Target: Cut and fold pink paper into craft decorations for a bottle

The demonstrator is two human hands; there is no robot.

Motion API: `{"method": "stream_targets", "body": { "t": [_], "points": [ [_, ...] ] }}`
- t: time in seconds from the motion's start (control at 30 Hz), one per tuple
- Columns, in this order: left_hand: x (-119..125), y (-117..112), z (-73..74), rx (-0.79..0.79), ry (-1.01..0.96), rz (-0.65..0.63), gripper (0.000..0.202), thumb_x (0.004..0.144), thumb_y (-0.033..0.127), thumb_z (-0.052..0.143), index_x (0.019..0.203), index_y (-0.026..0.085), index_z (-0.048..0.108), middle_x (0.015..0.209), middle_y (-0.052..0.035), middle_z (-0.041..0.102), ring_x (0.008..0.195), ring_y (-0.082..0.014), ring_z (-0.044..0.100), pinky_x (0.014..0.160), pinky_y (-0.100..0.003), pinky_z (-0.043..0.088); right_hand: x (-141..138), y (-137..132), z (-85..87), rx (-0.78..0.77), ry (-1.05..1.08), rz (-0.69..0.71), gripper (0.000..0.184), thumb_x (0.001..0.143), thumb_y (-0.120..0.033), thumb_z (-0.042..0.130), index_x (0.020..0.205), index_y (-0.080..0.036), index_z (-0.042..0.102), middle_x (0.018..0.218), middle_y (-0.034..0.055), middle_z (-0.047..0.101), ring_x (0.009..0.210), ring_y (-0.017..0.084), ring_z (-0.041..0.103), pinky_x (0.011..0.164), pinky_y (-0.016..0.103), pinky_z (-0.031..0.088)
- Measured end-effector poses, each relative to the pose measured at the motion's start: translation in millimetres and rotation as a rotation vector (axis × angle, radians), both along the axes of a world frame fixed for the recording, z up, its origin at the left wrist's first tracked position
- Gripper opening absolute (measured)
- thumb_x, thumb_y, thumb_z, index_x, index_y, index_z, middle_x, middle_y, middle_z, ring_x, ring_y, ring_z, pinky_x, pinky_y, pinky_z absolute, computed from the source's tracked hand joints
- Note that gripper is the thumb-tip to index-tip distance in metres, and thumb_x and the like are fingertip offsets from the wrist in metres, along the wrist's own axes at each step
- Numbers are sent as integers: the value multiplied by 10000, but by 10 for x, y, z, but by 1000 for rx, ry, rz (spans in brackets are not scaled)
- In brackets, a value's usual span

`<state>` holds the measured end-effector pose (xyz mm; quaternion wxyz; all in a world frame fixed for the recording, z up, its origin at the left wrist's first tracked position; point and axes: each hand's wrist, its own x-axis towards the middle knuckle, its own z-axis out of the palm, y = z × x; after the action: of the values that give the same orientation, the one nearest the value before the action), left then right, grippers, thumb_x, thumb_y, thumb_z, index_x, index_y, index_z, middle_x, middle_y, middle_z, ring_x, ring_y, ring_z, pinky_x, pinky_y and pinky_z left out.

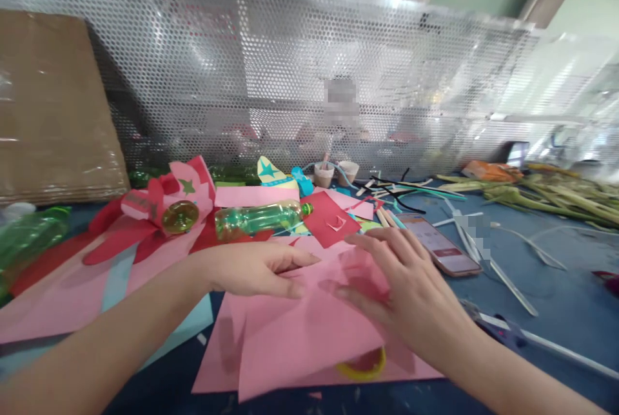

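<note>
Both hands are over a pink paper sheet (pixel 290 344) in the middle. My left hand (pixel 256 270) reaches in from the left, thumb and fingers stretched out and apart over the sheet's far part. My right hand (pixel 401 276) is spread, its fingertips on or just above the same sheet. Beneath lies another pink sheet (pixel 210 370), its edges sticking out. The rim of a yellow ring (pixel 365 370) peeks out between the sheets at the near edge. A red paper piece (pixel 329 218) rests just beyond the hands.
Behind the hands lies a green plastic bottle (pixel 261 218). Red and pink paper petals (pixel 159 209) are at left. A phone (pixel 442 247), a glue gun (pixel 498 328) and white strips (pixel 512 286) lie at right. Two small cups (pixel 347 172) stand before the perforated metal panel (pixel 290 80).
</note>
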<state>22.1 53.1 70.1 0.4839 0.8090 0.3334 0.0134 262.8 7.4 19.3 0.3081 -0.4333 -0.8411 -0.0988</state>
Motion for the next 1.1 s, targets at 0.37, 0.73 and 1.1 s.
{"method": "stream_targets", "body": {
  "t": [0.37, 0.73, 1.1],
  "points": [
    [-412, 252, -27, 41, -100, 529, 262, 769, 411, 711, 975, 254, 746, 1144, -21, 724, 1169, -272, 586, 981, -339, 424, 89, 117, -83, -142, 86, -87, 507, 878, -453, 602, 1303, -300, 373, 1205, 107, 549, 1133, 345, 557, 919, 570, 490],
    [-627, 346, -22, 39, -206, 726, 357, 729, 471, 733, 1028, 275, 730, 1281, -10, 663, 1308, -266, 473, 1103, -342, 316, 142, 38, -67, -486, 512, 30, 473, 979, -556, 222, 1163, -335, 597, 1407, 55, 481, 1359, 328, 369, 1084, 605, 307],
    [-547, 405, -111, 85, -556, 875, 372, 821, 481, 648, 1122, 264, 673, 1291, -24, 657, 1259, -241, 534, 1027, -336, 440, 58, 218, -19, -829, 1368, 111, 451, 771, -503, 727, 1160, -301, 624, 1180, 48, 693, 1092, 260, 637, 832, 328, 562]
  ]
}}
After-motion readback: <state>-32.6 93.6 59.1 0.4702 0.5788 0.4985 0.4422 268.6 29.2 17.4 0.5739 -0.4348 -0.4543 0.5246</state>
